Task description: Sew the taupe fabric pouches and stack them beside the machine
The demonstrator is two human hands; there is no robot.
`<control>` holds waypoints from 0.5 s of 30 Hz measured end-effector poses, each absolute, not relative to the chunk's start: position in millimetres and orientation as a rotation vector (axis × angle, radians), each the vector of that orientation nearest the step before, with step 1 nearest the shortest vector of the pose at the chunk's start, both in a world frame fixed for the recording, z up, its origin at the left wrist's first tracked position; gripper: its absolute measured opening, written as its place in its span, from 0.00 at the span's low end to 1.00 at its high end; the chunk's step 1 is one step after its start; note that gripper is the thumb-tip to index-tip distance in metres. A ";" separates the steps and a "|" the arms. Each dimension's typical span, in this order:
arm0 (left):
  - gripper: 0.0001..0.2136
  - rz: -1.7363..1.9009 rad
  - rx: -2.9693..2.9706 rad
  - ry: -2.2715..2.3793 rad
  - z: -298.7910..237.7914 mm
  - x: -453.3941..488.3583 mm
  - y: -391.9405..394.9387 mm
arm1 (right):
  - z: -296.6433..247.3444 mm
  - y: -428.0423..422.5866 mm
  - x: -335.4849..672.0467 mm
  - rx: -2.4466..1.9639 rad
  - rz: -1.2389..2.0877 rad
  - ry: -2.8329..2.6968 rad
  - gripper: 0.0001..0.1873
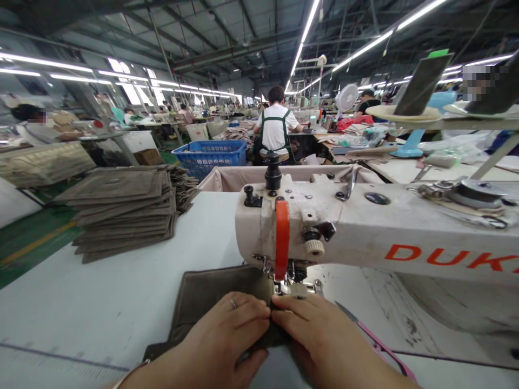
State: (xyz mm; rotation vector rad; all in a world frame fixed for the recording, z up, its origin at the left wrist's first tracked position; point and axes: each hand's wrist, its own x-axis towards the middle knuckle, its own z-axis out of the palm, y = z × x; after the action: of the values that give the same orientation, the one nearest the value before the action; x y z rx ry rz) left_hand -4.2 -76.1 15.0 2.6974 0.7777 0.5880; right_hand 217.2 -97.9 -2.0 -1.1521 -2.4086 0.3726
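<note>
A dark brown fabric piece [211, 294] lies on the white table under the head of a white sewing machine [344, 227]. My left hand [225, 335] rests on top of the fabric, fingers bent and pressed down, a ring on one finger. My right hand [320, 337] lies beside it, fingertips meeting the left ones just in front of the presser foot [290, 286]. Both hands press the fabric flat against the table.
A tall stack of the same brown fabric pieces [125, 210] sits at the back left of the table. Pink-handled scissors [377, 343] lie to the right of my right hand. A blue basket [211, 156] and a seated person in a white shirt [275, 127] are beyond the machine.
</note>
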 end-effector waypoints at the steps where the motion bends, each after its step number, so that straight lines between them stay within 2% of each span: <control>1: 0.17 0.579 2.692 0.764 16.2 -3.6 -73.3 | -2.5 -97.7 216.7 -1.168 0.373 -2.411 0.23; 15: 0.11 0.506 2.778 0.656 14.0 -3.8 -27.8 | -5.7 -91.7 208.8 -1.468 0.412 -2.383 0.24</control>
State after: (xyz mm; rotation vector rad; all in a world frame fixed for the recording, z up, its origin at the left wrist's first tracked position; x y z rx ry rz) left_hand -3.8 -27.8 14.0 2.7777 0.6563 0.5061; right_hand 208.8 -91.7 -5.7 -1.4676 -2.3835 0.4122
